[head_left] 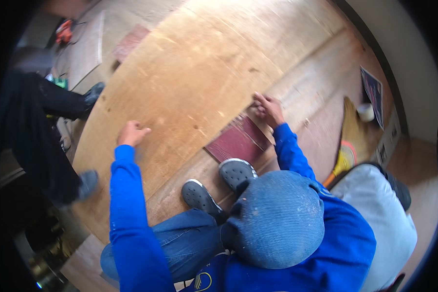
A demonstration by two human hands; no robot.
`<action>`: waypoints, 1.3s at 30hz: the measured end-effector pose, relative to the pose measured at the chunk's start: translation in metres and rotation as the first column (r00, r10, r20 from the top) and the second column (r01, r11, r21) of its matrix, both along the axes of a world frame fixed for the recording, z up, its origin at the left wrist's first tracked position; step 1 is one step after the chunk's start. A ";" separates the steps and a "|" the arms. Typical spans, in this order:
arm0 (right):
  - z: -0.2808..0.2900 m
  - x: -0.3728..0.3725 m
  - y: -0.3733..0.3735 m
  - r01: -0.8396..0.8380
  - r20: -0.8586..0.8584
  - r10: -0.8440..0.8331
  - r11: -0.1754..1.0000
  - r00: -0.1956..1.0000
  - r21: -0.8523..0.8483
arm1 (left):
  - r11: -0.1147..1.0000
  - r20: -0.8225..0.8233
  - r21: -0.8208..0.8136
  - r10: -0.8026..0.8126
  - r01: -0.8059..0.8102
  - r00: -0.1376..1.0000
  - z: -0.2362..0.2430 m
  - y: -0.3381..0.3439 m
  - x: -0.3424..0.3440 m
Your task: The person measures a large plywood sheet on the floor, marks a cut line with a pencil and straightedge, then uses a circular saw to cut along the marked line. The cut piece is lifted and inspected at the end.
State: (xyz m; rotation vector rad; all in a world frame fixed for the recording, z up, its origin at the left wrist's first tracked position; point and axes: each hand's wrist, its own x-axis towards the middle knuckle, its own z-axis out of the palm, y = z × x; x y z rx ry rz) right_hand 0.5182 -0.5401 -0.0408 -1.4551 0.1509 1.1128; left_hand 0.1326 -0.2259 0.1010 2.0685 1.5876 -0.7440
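My left hand point(132, 133) hovers over or rests on a large tan plywood sheet point(180, 97); contact is hard to judge. Its fingers are curled, the thumb side pointing inward. Beside the sheet's right edge is my right hand point(268, 110), fingers bent in a pinch. Whether either hand holds a small thing is too blurred to tell. A dark red flat panel point(241, 141) lies just below my right hand, along the sheet's edge. Near it are my dark clogs point(199, 197). A rounded faded-blue cloth shape point(280, 219), like a bent knee, covers part of my right arm.
A person's black-trousered legs point(34, 121) stand at the left. Someone in light trousers point(374, 209) is close on the right. Beyond lie a yellow-and-orange tool point(344, 158), a white roll point(365, 112), a dark printed sheet point(373, 92), an orange tool point(63, 31) and a reddish board point(131, 43).
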 end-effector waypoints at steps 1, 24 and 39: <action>0.000 0.000 -0.002 -0.056 0.039 0.057 0.998 0.998 -0.040 | 1.000 0.020 0.001 0.002 -0.002 1.000 -0.006 0.007 0.000; 0.000 -0.011 0.000 -0.116 0.147 0.134 0.985 0.980 -0.125 | 0.995 0.033 0.097 0.021 -0.024 0.999 -0.060 0.011 -0.026; -0.005 -0.012 -0.002 -0.088 -0.019 0.087 0.991 0.996 -0.096 | 0.976 -0.017 -0.177 0.123 -0.124 0.992 -0.044 0.047 -0.031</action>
